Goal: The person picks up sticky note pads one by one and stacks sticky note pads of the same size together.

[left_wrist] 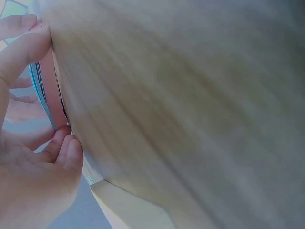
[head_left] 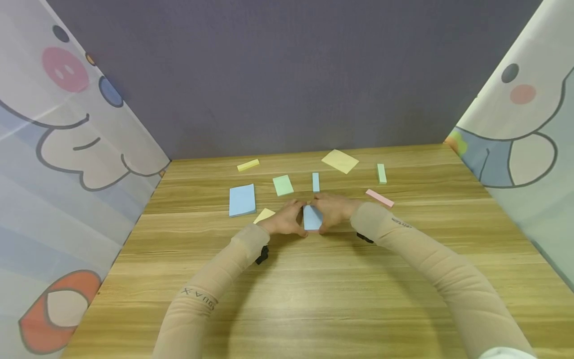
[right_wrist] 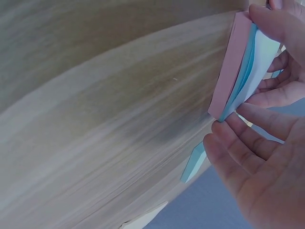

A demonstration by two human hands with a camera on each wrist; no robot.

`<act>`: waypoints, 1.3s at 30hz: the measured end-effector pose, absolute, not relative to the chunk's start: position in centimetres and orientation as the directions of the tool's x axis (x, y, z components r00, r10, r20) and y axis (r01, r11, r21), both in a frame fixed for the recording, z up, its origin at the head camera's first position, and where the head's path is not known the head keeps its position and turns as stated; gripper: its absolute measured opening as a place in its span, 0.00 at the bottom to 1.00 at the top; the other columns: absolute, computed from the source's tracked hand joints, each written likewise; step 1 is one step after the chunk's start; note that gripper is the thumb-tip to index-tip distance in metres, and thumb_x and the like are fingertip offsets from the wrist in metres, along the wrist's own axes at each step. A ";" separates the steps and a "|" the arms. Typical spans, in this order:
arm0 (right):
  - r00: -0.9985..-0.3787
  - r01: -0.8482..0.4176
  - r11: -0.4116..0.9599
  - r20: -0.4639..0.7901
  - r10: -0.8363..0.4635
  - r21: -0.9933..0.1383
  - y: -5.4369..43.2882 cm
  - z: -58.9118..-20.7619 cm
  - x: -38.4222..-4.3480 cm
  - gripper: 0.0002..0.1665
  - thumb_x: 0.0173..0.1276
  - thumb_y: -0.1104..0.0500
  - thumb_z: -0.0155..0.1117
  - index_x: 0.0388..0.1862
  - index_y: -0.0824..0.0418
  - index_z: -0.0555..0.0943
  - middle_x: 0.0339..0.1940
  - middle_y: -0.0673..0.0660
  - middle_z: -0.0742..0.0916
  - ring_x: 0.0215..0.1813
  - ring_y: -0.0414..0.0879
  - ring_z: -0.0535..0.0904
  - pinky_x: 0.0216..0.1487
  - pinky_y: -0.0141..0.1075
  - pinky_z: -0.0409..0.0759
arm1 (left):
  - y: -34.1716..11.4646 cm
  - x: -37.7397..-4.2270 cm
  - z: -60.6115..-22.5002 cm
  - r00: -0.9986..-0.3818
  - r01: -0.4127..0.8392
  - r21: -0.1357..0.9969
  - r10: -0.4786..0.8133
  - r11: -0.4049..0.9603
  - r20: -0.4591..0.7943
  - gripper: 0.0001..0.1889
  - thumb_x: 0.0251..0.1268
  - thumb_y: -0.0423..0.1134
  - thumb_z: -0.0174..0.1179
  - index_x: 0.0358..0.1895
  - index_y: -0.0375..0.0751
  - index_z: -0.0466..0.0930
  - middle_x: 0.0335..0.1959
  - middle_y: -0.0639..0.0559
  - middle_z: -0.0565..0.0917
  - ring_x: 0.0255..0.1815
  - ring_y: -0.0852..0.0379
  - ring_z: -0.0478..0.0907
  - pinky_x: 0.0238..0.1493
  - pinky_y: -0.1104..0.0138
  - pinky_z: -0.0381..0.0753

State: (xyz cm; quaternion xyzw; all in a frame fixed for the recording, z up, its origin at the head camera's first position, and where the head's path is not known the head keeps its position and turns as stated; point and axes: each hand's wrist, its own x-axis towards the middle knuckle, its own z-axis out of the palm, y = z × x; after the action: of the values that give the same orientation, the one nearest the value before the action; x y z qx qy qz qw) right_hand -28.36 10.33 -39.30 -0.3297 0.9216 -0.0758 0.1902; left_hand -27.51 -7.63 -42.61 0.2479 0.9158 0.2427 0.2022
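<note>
Between both hands on the table lies a blue sticky note pad point(head_left: 313, 218), sitting on top of a pink sticky note pad point(right_wrist: 231, 64) whose side shows in both wrist views. My left hand point(head_left: 287, 219) grips the left part of this stack, thumb at the near edge and fingers at the far edge. On the right side my right hand point(head_left: 334, 209) holds it the same way, its thumb point(right_wrist: 279, 26) over the near end. The blue layers bow and fan slightly apart from the pink one. A narrow blue sticky note pad point(head_left: 316, 182) lies just beyond the right fingers.
Around the hands lie a larger blue pad point(head_left: 242, 200), a green pad point(head_left: 283, 185), a pale yellow pad point(head_left: 264, 215) and a yellow square point(head_left: 340, 161). Narrow yellow point(head_left: 248, 165), green point(head_left: 381, 173) and pink point(head_left: 379, 198) strips lie farther out. A grey partition point(head_left: 296, 75) stands behind.
</note>
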 end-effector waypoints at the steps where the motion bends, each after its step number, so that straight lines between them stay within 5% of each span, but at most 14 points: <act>1: -0.710 -0.580 0.770 -0.299 -0.638 -0.265 10.3 -39.3 -28.4 0.45 0.45 0.47 0.75 0.62 0.60 0.70 0.65 0.64 0.68 0.61 0.56 0.67 0.54 0.48 0.73 | -7.6 -27.5 -42.6 -0.796 0.356 0.543 0.551 0.760 -0.250 0.49 0.46 0.46 0.70 0.70 0.37 0.50 0.67 0.43 0.57 0.68 0.47 0.54 0.66 0.55 0.61; 6: -0.709 -0.587 0.765 -0.288 -0.644 -0.267 10.4 -39.5 -28.5 0.45 0.45 0.48 0.75 0.62 0.60 0.70 0.66 0.64 0.67 0.62 0.57 0.66 0.56 0.48 0.72 | -7.6 -27.5 -42.6 -0.798 0.362 0.530 0.549 0.766 -0.248 0.49 0.46 0.46 0.70 0.70 0.38 0.51 0.67 0.43 0.58 0.68 0.47 0.54 0.67 0.55 0.60; 13: -0.712 -0.582 0.758 -0.265 -0.650 -0.295 10.7 -39.8 -28.3 0.43 0.45 0.47 0.75 0.59 0.61 0.71 0.59 0.61 0.72 0.52 0.52 0.72 0.49 0.43 0.75 | -7.6 -27.4 -42.7 -0.795 0.363 0.536 0.553 0.762 -0.249 0.49 0.46 0.46 0.70 0.70 0.38 0.50 0.68 0.44 0.57 0.69 0.48 0.53 0.67 0.56 0.60; 27: -0.724 -0.552 0.754 -0.244 -0.645 -0.357 12.1 -40.6 -28.3 0.53 0.44 0.43 0.75 0.63 0.69 0.65 0.61 0.63 0.71 0.59 0.56 0.70 0.58 0.47 0.72 | -7.7 -27.5 -43.0 -0.798 0.365 0.549 0.557 0.752 -0.231 0.50 0.44 0.44 0.71 0.70 0.36 0.51 0.67 0.43 0.58 0.68 0.46 0.55 0.66 0.55 0.62; 32: -0.734 -0.535 0.761 -0.244 -0.634 -0.366 12.7 -41.1 -28.1 0.56 0.45 0.42 0.73 0.65 0.70 0.61 0.67 0.68 0.65 0.67 0.62 0.61 0.65 0.53 0.64 | -7.7 -27.5 -43.3 -0.797 0.385 0.537 0.564 0.750 -0.217 0.50 0.42 0.45 0.72 0.69 0.35 0.53 0.66 0.42 0.60 0.67 0.45 0.57 0.66 0.55 0.62; 39: -0.735 -0.547 0.742 -0.202 -0.647 -0.386 12.8 -41.0 -28.4 0.53 0.43 0.45 0.75 0.63 0.70 0.65 0.60 0.64 0.72 0.61 0.58 0.69 0.60 0.50 0.70 | -7.7 -27.6 -42.9 -0.792 0.372 0.549 0.565 0.748 -0.232 0.50 0.44 0.45 0.71 0.70 0.35 0.51 0.67 0.42 0.59 0.68 0.46 0.55 0.66 0.55 0.62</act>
State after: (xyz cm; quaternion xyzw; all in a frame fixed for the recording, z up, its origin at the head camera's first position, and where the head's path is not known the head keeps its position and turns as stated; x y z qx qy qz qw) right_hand -28.39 12.75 -41.05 -0.3250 0.9189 -0.1521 0.1640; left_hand -27.58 -7.74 -42.87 0.2562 0.9142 0.2455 0.1956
